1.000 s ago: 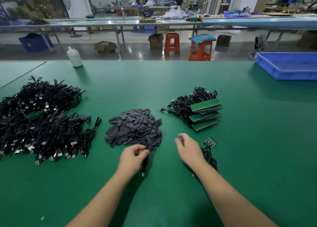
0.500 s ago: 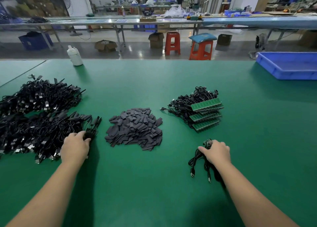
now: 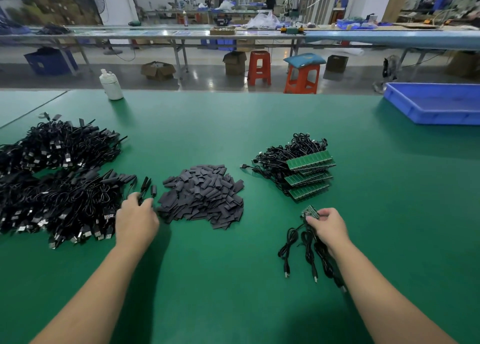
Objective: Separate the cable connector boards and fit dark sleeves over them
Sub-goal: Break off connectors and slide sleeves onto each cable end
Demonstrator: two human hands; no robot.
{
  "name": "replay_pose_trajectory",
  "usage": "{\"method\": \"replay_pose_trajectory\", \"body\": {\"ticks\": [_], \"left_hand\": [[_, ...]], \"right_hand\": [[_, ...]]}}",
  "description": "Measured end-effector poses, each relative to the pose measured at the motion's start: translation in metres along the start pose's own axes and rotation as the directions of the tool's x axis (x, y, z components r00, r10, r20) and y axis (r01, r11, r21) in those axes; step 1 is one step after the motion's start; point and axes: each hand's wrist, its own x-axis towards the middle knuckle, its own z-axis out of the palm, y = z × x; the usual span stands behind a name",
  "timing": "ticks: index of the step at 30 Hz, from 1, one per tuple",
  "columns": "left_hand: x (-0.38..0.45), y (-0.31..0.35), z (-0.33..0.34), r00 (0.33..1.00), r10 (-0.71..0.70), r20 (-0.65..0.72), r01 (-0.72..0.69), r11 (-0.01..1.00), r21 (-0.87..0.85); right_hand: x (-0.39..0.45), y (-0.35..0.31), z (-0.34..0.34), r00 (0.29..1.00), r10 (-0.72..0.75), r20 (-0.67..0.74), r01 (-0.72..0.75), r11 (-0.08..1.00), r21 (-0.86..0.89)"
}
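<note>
My right hand point(image 3: 328, 227) pinches a small green strip of connector boards point(image 3: 310, 212). Its black cables point(image 3: 307, 250) trail toward me across the green table point(image 3: 233, 278). Beyond it lies a stack of green board panels point(image 3: 309, 175) with tangled cables attached. A pile of dark sleeves point(image 3: 202, 193) sits in the middle. My left hand point(image 3: 136, 219) is between that pile and the heap of sleeved cables point(image 3: 57, 188). Its fingers are spread loosely either side of one sleeved cable end point(image 3: 145, 186) and do not pinch it.
A white bottle point(image 3: 111, 85) stands at the table's far left edge. A blue tray point(image 3: 436, 102) sits at the far right. Past the table are orange stools, cardboard boxes and long workbenches with people.
My left hand carried a sleeved cable from the centre to the left heap and has now shifted slightly right. My right hand reached down, then lifted the small board strip off the table.
</note>
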Motion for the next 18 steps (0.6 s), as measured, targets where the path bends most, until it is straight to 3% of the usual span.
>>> {"method": "replay_pose_trajectory", "body": {"ticks": [2,5,7,11,15,18], "left_hand": [[-0.006,0.028,-0.006,0.993,0.1,-0.061,-0.107,0.986,-0.131],[-0.022,0.078,-0.017,0.943,0.326,0.067,-0.3,0.919,-0.255],[-0.037,0.116,-0.02,0.892,0.423,0.159,-0.329,0.85,-0.412],[-0.065,0.18,-0.021,0.852,0.418,0.315,-0.034,0.645,-0.764],[-0.076,0.213,-0.021,0.874,0.291,0.39,0.207,0.503,-0.839],[-0.076,0.22,-0.023,0.887,0.245,0.392,0.268,0.418,-0.868]], "right_hand": [[-0.007,-0.006,0.003,0.995,-0.073,0.069,0.066,0.992,0.108],[-0.021,-0.02,0.008,0.969,-0.201,0.143,0.187,0.977,0.107],[-0.031,-0.031,0.012,0.943,-0.28,0.177,0.266,0.959,0.1],[-0.048,-0.047,0.019,0.864,-0.477,0.16,0.49,0.87,-0.054],[-0.058,-0.055,0.018,0.763,-0.639,0.094,0.643,0.738,-0.203],[-0.063,-0.056,0.013,0.697,-0.715,0.058,0.709,0.675,-0.206]]}}
